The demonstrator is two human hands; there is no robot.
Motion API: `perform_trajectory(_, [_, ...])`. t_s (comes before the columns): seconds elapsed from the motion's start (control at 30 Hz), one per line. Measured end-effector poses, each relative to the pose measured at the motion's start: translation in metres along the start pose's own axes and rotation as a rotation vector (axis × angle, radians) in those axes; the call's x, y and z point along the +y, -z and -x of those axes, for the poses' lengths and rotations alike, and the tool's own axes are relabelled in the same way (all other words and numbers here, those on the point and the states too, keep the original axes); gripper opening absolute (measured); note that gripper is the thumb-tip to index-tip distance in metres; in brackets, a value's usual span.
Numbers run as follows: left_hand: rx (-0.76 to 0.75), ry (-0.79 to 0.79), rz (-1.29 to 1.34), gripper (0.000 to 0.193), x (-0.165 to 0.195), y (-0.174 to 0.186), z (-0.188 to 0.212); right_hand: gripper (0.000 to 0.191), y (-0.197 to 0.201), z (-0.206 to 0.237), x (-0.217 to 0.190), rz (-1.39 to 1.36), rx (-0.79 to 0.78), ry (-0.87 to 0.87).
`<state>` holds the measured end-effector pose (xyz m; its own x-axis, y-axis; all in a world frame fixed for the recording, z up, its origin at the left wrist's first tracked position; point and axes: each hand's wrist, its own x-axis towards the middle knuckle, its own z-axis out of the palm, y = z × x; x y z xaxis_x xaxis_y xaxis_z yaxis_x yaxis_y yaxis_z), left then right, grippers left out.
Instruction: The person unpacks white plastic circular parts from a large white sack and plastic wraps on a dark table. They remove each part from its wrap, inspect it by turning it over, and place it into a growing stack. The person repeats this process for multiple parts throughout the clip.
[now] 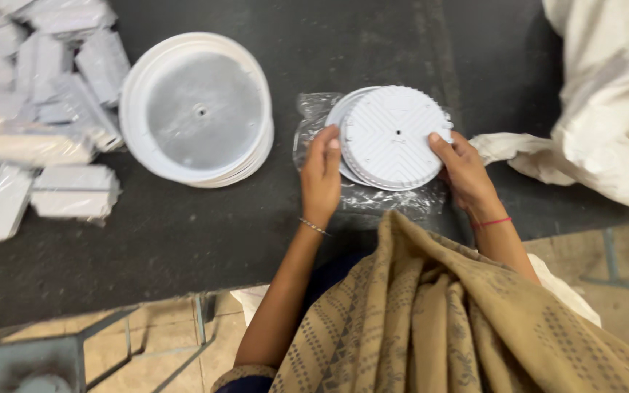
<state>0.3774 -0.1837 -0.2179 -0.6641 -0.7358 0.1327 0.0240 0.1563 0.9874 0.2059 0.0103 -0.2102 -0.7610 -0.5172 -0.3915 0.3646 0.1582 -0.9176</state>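
Where the dark worktop (183, 233) runs out at nine o'clock, a heap of small white plastic-wrapped packets (41, 116) lies scattered. Toward eleven o'clock sits a stack of large white round discs (198, 109), lying flat, its grey centre facing up. Near the middle, the left hand (322, 175) curls its fingers around the nine o'clock edge of a white ribbed disc (394, 137); the right hand (464, 171) grips the four o'clock edge with the thumb on top. The disc is round, so no long axis shows; its ribbed face points up toward the camera, tilted slightly. It rests over a clear plastic bag (314, 120). At two o'clock lies a white woven sack (606, 102).
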Motion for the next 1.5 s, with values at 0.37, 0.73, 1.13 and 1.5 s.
perform_trajectory(0.37, [-0.149,0.149,-0.080,0.047,-0.015,-0.006,-0.018,0.040,0.028,0.006,-0.016,0.061,-0.047,0.014])
perform_trajectory(0.73, [-0.239,0.230,0.625,0.050,0.007,0.002,-0.029,0.037,0.036,0.007,-0.026,0.047,-0.060,0.042])
perform_trajectory(1.13, [-0.333,0.151,0.776,0.048,0.083,0.027,-0.020,0.031,0.042,-0.007,-0.011,-0.106,-0.270,-0.046])
perform_trajectory(1.5, [-0.372,0.147,0.840,0.048,0.093,0.029,-0.010,0.036,0.037,0.002,-0.011,-0.114,-0.291,-0.063])
